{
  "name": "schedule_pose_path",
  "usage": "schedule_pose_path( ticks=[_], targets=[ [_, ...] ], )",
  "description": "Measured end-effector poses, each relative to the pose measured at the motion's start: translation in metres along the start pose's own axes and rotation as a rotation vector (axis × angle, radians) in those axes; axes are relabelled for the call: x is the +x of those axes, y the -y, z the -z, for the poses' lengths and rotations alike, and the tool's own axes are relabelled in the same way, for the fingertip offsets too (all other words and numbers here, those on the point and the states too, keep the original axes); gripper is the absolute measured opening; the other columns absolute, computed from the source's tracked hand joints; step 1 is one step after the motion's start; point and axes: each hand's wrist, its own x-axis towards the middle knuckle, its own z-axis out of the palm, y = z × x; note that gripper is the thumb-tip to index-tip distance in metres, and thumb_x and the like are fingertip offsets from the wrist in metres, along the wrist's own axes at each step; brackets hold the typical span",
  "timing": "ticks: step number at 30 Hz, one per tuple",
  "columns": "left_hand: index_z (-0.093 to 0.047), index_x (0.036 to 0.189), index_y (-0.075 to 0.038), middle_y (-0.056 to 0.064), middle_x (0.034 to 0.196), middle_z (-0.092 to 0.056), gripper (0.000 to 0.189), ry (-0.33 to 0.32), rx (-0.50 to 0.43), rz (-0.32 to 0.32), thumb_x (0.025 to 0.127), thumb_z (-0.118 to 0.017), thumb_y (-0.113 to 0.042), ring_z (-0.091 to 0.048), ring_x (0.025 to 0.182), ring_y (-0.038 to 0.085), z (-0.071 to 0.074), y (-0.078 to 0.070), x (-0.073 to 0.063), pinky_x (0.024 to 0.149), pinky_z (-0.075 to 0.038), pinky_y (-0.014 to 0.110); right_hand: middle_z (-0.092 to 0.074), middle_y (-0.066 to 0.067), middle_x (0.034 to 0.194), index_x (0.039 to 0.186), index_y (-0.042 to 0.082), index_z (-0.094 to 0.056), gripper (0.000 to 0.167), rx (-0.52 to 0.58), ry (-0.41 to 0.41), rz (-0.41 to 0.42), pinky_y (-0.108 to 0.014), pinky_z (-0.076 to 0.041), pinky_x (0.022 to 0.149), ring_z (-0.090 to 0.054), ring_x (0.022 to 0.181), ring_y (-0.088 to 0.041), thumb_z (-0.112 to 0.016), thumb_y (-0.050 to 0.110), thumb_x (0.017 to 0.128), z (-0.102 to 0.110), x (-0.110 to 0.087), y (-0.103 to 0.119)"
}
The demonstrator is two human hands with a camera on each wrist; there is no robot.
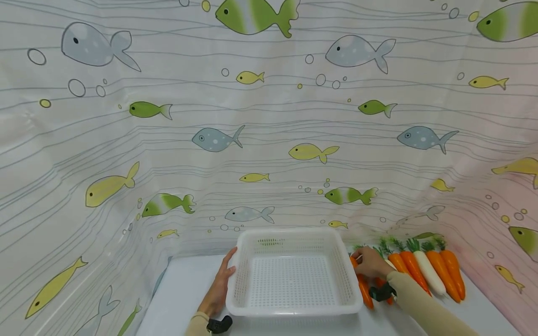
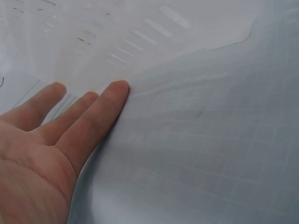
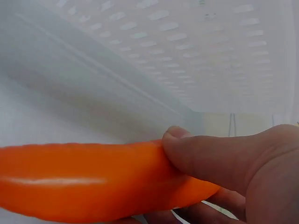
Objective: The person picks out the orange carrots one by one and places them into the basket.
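A white plastic basket (image 1: 294, 311) with a slotted floor stands in the middle of the head view, with nothing inside. Against its left side lies my left hand (image 1: 217, 290), its fingers extended along the outer wall; in the left wrist view the straight fingertips (image 2: 120, 88) meet the basket's underside edge. To the right of the basket, my right hand (image 1: 371, 262) grips an orange carrot (image 1: 364, 290). The right wrist view shows the thumb (image 3: 180, 140) on top of the carrot (image 3: 84, 179) and the other fingers under it, beside the slotted basket wall (image 3: 154, 42).
More carrots (image 1: 453, 273) with green tops lie in a row on the white table (image 1: 180, 289) at the right, a white radish (image 1: 429, 274) among them. My right forearm (image 1: 424, 303) crosses in front of the row. A fish-patterned curtain (image 1: 269, 107) encloses the back and sides.
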Motion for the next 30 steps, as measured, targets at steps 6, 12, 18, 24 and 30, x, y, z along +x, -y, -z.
schedule_pose_path(
  ticks=[6,12,18,24,30],
  targets=[
    [-0.009,0.170,-0.034,0.021,0.168,-0.025,0.061,0.005,0.003,0.001,0.114,-0.034,-0.034,-0.053,0.127,0.025,0.001,0.000,0.002,0.101,-0.051,0.041,-0.076,-0.013,0.101,0.121,-0.010,-0.068,0.047,0.100,0.022,-0.043,-0.040,-0.064,0.066,-0.072,0.082,-0.025,-0.080,0.000,0.077,0.000,-0.003,0.003],
    [-0.013,0.169,-0.037,0.017,0.170,-0.025,0.061,-0.003,-0.022,0.009,0.114,-0.037,-0.033,-0.050,0.129,0.026,0.003,0.004,0.003,0.102,-0.049,0.042,-0.076,-0.014,0.105,0.130,-0.011,-0.063,0.053,0.193,0.100,-0.066,-0.044,-0.066,0.068,-0.074,0.083,-0.027,-0.079,0.004,0.083,0.003,-0.004,0.001],
    [-0.015,0.169,-0.039,0.012,0.174,-0.021,0.061,-0.017,-0.015,0.005,0.113,-0.038,-0.033,-0.048,0.133,0.028,0.003,0.003,0.001,0.103,-0.049,0.042,-0.072,-0.019,0.112,0.137,-0.009,-0.054,0.058,0.280,0.128,-0.138,-0.045,-0.065,0.074,-0.071,0.084,-0.027,-0.077,0.011,0.087,0.015,-0.005,0.006],
    [-0.014,0.170,-0.039,0.011,0.175,-0.018,0.061,-0.016,-0.004,0.001,0.114,-0.039,-0.035,-0.047,0.134,0.029,0.002,0.001,0.000,0.103,-0.049,0.042,-0.072,-0.014,0.107,0.138,-0.007,-0.049,0.058,0.403,0.112,-0.180,-0.043,-0.062,0.078,-0.070,0.084,-0.025,-0.077,0.018,0.093,0.024,-0.005,0.005],
    [-0.015,0.170,-0.038,0.009,0.177,-0.013,0.062,-0.025,0.010,0.009,0.113,-0.040,-0.036,-0.043,0.140,0.032,0.002,0.000,0.000,0.106,-0.047,0.039,-0.072,-0.009,0.103,0.138,-0.007,-0.046,0.055,0.561,0.126,-0.164,-0.039,-0.062,0.076,-0.070,0.084,-0.023,-0.074,0.019,0.098,0.031,-0.008,0.002]
  ],
)
